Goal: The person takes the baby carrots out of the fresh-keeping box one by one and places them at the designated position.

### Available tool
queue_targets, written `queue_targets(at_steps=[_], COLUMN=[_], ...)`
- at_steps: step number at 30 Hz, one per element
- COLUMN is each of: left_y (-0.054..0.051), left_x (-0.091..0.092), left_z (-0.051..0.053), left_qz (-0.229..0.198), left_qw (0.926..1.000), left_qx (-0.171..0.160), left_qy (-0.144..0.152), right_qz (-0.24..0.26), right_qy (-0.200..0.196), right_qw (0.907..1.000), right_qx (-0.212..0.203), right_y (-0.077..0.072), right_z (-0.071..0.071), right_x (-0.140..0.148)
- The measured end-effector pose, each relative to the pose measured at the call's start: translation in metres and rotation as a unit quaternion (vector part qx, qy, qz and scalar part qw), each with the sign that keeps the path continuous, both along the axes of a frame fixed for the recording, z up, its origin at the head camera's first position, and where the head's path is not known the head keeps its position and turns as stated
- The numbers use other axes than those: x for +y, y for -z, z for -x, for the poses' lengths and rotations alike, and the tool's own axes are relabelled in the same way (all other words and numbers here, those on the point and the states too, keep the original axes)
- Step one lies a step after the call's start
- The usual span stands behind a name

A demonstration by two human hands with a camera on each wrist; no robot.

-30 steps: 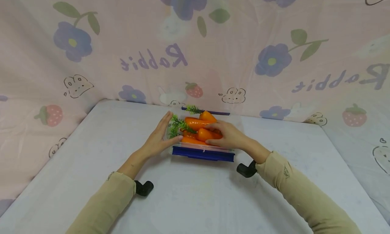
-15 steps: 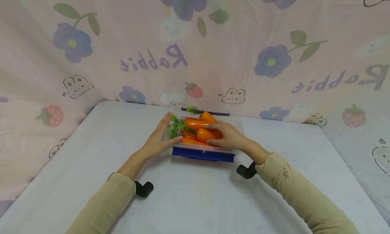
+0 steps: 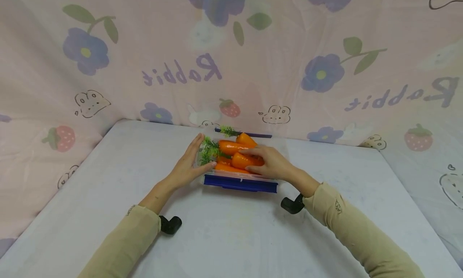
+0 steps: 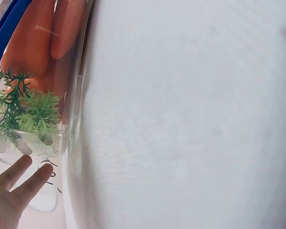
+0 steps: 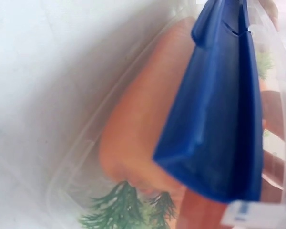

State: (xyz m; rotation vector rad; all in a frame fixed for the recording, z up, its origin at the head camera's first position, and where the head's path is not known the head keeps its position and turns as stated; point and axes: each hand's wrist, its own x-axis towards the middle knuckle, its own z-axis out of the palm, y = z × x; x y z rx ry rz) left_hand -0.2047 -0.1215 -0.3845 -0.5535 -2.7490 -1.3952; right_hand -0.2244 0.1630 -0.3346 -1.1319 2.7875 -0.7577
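A clear plastic box with a blue front latch (image 3: 240, 183) stands at the back of the table, heaped with orange carrots with green leafy tops (image 3: 210, 149). My left hand (image 3: 186, 167) is at the box's left end, its fingers and thumb extended. In the left wrist view, the fingers (image 4: 31, 183) are spread near the clear wall (image 4: 76, 95). Over the box's right part, my right hand (image 3: 271, 161) holds a carrot (image 3: 243, 160) between thumb and fingers; the palm hides its right end. Through the box's wall, the right wrist view shows another carrot (image 5: 138, 119).
A white table (image 3: 231, 238) lies under both arms. Behind it hangs a pink printed cloth (image 3: 253, 69), close to the box's back latch (image 3: 253, 134). Black wrist mounts (image 3: 171, 225) stick out beside the beige sleeves.
The carrot in my right hand has shifted slightly left, its top turning toward the leaves. My left hand stays at the box's left end.
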Motion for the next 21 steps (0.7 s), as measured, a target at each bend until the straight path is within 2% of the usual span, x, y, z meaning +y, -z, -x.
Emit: queue_targets(at_steps=[21], left_y=[-0.0003], left_x=[-0.0008], left_z=[-0.0003], left_qz=[-0.002], left_qw=[1.0], left_qx=[-0.003], left_qy=[0.0], right_qz=[0.027], right_qy=[0.008], right_qw=[0.9993], right_qx=[0.027], right_y=[-0.0074], right_z=[-0.0039], right_x=[0.0028])
